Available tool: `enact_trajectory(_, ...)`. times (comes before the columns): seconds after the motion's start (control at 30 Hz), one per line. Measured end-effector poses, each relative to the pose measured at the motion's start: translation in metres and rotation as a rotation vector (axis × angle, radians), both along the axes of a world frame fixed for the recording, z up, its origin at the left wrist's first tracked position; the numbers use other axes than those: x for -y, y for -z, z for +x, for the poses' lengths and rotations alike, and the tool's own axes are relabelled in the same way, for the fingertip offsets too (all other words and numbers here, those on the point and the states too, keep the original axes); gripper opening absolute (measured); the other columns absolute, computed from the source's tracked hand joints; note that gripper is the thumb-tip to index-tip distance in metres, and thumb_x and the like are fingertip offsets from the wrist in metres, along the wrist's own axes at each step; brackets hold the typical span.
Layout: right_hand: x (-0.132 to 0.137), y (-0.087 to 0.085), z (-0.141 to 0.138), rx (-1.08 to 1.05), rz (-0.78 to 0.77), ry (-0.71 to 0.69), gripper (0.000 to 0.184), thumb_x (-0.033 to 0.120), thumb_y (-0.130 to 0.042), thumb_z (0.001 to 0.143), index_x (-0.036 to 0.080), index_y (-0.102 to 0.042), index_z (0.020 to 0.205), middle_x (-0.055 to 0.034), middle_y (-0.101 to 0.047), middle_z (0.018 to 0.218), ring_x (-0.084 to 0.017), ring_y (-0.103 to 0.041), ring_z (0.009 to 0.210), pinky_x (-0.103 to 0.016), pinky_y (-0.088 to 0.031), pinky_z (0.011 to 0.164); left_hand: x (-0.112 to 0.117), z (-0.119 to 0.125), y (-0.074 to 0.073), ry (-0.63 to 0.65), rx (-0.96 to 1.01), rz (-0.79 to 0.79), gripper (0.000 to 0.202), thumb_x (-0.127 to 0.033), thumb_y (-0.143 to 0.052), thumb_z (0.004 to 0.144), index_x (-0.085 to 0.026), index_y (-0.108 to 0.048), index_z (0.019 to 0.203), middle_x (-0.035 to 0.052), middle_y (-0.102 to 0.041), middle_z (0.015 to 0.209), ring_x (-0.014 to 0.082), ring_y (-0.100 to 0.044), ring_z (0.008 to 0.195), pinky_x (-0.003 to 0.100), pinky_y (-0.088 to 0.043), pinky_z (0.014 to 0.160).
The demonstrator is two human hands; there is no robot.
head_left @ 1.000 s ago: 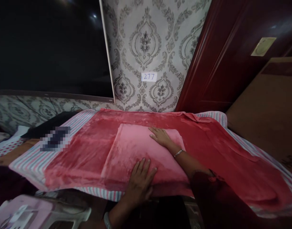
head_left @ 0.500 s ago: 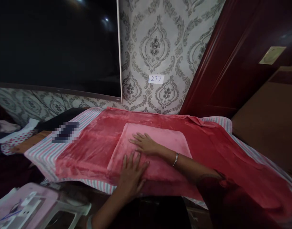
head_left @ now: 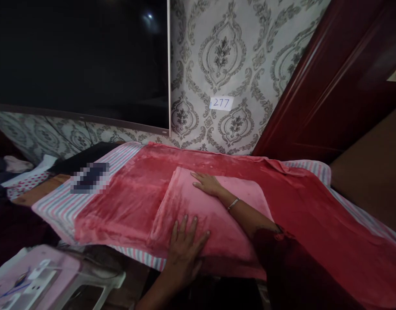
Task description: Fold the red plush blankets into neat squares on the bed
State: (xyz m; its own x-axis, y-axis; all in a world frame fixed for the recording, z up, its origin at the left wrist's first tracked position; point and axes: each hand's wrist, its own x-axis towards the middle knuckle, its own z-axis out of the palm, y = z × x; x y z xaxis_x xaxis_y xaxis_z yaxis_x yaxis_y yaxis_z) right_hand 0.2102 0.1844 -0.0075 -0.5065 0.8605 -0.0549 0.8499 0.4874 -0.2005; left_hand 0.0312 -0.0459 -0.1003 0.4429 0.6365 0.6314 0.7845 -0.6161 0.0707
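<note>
A folded pink plush cloth [head_left: 230, 215] lies flat on a larger red plush blanket [head_left: 129, 193]. My left hand [head_left: 185, 245] rests on the near left part of the folded cloth with its fingers spread. Farther back, near the cloth's far edge, my right hand [head_left: 208, 184] lies palm down with fingers stretched out; a bracelet [head_left: 234, 204] is on that wrist. Neither hand grips anything. My right forearm and dark sleeve cover part of the cloth's right side.
Striped fabric [head_left: 60, 206] shows under the red blanket, with a blurred-out dark item [head_left: 90, 177] on it. A pink stool [head_left: 55, 262] holding a power strip [head_left: 39, 284] stands at lower left. Behind are a large screen [head_left: 78, 64], patterned wallpaper and a dark red door [head_left: 314, 86].
My right hand has slid toward the cloth's far edge, and my left hand has shifted slightly nearer to me. The camera view has moved a little.
</note>
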Motion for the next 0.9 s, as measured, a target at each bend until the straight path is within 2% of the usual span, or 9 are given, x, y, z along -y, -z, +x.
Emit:
enact_trajectory(0.17, 0.006, 0.002, -0.001, 0.006, 0.018, 0.014, 0.068, 0.064, -0.03, 0.104, 0.034, -0.023, 0.165, -0.0072, -0.029, 0.17, -0.034, -0.039, 0.148, -0.053, -0.029, 0.119, -0.001, -0.001, 0.003, -0.003, -0.02, -0.002, 0.093, -0.048, -0.078, 0.077, -0.036, -0.037, 0.159, 0.0096, -0.015, 0.173, 0.0424, -0.015, 0.157, 0.061, -0.009, 0.125)
enact_trajectory(0.3, 0.008, -0.001, -0.002, 0.032, 0.02, 0.03, 0.068, 0.06, -0.03, 0.105, 0.033, -0.019, 0.166, -0.0072, -0.026, 0.171, -0.032, -0.033, 0.152, -0.053, -0.026, 0.121, 0.001, 0.001, -0.001, -0.01, -0.058, -0.062, 0.091, -0.036, -0.076, 0.079, -0.036, -0.034, 0.16, 0.0092, -0.012, 0.174, 0.0418, -0.013, 0.158, 0.063, -0.008, 0.125)
enact_trajectory(0.4, 0.011, -0.009, -0.006, 0.074, 0.01, 0.057, 0.067, 0.058, -0.031, 0.106, 0.032, -0.019, 0.166, -0.0076, -0.023, 0.172, -0.033, -0.029, 0.154, -0.056, -0.024, 0.122, 0.006, 0.001, -0.014, -0.011, -0.101, -0.142, 0.095, -0.026, -0.074, 0.076, -0.036, -0.032, 0.16, 0.0088, -0.015, 0.174, 0.0414, -0.013, 0.158, 0.064, -0.008, 0.124)
enact_trajectory(0.5, 0.021, -0.021, -0.012, 0.104, 0.033, 0.075, 0.065, 0.054, -0.034, 0.106, 0.032, -0.021, 0.166, -0.0086, -0.016, 0.173, -0.035, -0.019, 0.157, -0.062, -0.02, 0.122, 0.011, -0.005, -0.035, -0.018, -0.145, -0.205, 0.092, -0.026, -0.072, 0.077, -0.033, -0.033, 0.16, 0.0098, -0.025, 0.171, 0.0401, -0.015, 0.158, 0.066, -0.005, 0.124)
enact_trajectory(0.57, 0.034, -0.028, -0.02, 0.091, 0.083, 0.016, 0.064, 0.052, -0.035, 0.106, 0.031, -0.024, 0.165, -0.009, -0.013, 0.174, -0.035, -0.011, 0.159, -0.064, -0.018, 0.122, 0.013, -0.013, -0.047, -0.028, -0.154, -0.2, 0.088, -0.033, -0.071, 0.08, -0.03, -0.035, 0.16, 0.0115, -0.028, 0.17, 0.0397, -0.016, 0.158, 0.067, -0.002, 0.124)
enact_trajectory(0.63, 0.051, -0.031, -0.029, 0.066, 0.107, -0.103, 0.063, 0.052, -0.035, 0.106, 0.031, -0.025, 0.165, -0.0092, -0.014, 0.173, -0.034, -0.009, 0.159, -0.063, -0.017, 0.123, 0.012, -0.024, -0.053, -0.049, -0.146, -0.156, 0.083, -0.041, -0.068, 0.084, -0.028, -0.037, 0.159, 0.0134, -0.028, 0.169, 0.0402, -0.015, 0.157, 0.068, -0.001, 0.124)
enact_trajectory(0.7, 0.069, -0.03, -0.039, 0.058, 0.086, -0.233, 0.063, 0.054, -0.035, 0.106, 0.033, -0.025, 0.165, -0.0088, -0.016, 0.173, -0.033, -0.011, 0.159, -0.062, -0.018, 0.123, 0.01, -0.033, -0.049, -0.087, -0.118, -0.09, 0.079, -0.05, -0.065, 0.087, -0.026, -0.039, 0.158, 0.0151, -0.029, 0.168, 0.0412, -0.015, 0.157, 0.068, -0.001, 0.123)
enact_trajectory(0.77, 0.081, -0.025, -0.049, 0.084, 0.053, -0.324, 0.064, 0.057, -0.037, 0.105, 0.034, -0.025, 0.164, -0.0083, -0.018, 0.172, -0.033, -0.013, 0.159, -0.064, -0.019, 0.122, 0.008, -0.04, -0.038, -0.123, -0.089, -0.037, 0.079, -0.054, -0.065, 0.087, -0.027, -0.042, 0.157, 0.0157, -0.03, 0.168, 0.0426, -0.014, 0.157, 0.067, -0.005, 0.123)
enact_trajectory(0.9, 0.074, -0.013, -0.063, 0.148, 0.044, -0.366, 0.068, 0.061, -0.038, 0.104, 0.033, -0.025, 0.164, -0.0066, -0.016, 0.173, -0.034, -0.01, 0.159, -0.067, -0.015, 0.122, 0.008, -0.041, -0.014, -0.164, -0.059, -0.025, 0.082, -0.055, -0.07, 0.084, -0.031, -0.042, 0.157, 0.0156, -0.033, 0.167, 0.0432, -0.017, 0.156, 0.063, -0.013, 0.122)
